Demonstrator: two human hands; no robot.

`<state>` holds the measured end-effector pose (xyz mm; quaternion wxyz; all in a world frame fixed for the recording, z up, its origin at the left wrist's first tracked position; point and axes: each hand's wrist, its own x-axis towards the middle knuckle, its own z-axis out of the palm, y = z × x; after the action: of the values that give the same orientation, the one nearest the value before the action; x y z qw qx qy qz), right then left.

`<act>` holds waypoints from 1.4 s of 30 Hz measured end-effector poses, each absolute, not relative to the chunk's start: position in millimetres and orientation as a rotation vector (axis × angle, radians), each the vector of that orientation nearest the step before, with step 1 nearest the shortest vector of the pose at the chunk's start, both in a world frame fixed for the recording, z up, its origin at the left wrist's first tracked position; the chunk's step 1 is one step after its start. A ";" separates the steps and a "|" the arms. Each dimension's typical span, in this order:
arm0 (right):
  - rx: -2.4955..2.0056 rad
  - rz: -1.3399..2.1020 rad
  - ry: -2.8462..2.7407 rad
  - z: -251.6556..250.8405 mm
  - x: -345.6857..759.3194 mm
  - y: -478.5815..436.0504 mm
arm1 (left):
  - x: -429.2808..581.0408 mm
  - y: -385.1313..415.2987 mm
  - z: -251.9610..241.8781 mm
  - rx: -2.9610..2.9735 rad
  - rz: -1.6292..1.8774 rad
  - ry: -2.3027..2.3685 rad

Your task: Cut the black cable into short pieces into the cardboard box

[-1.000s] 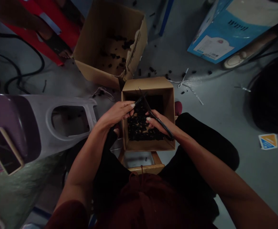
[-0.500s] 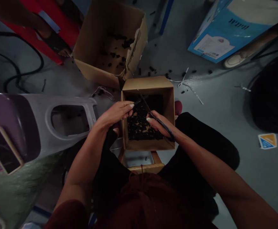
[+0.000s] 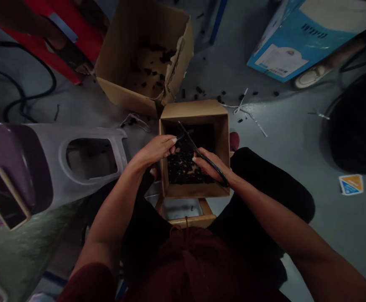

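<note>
My left hand [image 3: 160,149] pinches a short dark ribbed piece [image 3: 180,137] over the left side of a cardboard box [image 3: 195,110]. In my right hand [image 3: 209,163] is a pair of black-handled scissors [image 3: 190,140], its blades pointing up and left, close to the ribbed piece. Whether the blades touch it is too dark to tell. Many small black pieces [image 3: 185,167] lie in the box beneath both hands.
Beyond stands a larger open carton [image 3: 113,86] holding black bits. A grey stool [image 3: 57,151] and a phone [image 3: 5,197] are at left. A blue box [image 3: 292,46] is at upper right, near a person's shoe [image 3: 310,76]. Another person's hand [image 3: 84,68] shows at upper left.
The scissors' tip has shifted slightly left, and the blades look closer together. The ribbed piece in my left hand shows less clearly. Both hands have otherwise barely moved.
</note>
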<state>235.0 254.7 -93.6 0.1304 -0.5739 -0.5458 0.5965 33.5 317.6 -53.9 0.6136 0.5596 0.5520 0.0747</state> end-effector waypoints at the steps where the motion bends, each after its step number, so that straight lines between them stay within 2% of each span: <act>1: -1.676 1.728 -1.597 -94.2 235.0 254.6 | 33.3 317.8 -54.4 1.311 0.165 1.273; 9: -1.779 1.711 -1.757 -99.2 234.1 251.7 | 33.0 315.9 -64.0 1.645 0.042 1.341; 17: -1.758 1.635 -1.852 -109.6 235.8 250.8 | 30.7 315.6 -71.0 1.722 -0.018 1.337; 22: -1.795 1.709 -1.512 -105.0 236.6 257.6 | 36.5 313.7 -69.9 1.703 -0.011 1.279; 26: -1.654 1.669 -1.189 -106.4 240.3 268.9 | 45.5 308.5 -69.9 1.520 0.011 1.227; 42: -1.371 1.768 -0.712 -111.1 251.1 282.5 | 72.1 289.9 -65.5 0.874 0.231 1.014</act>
<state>251.1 282.5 -111.1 0.3863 -0.5387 -0.2798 0.6945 72.1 289.9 -65.5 0.7781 0.4041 0.4689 0.1069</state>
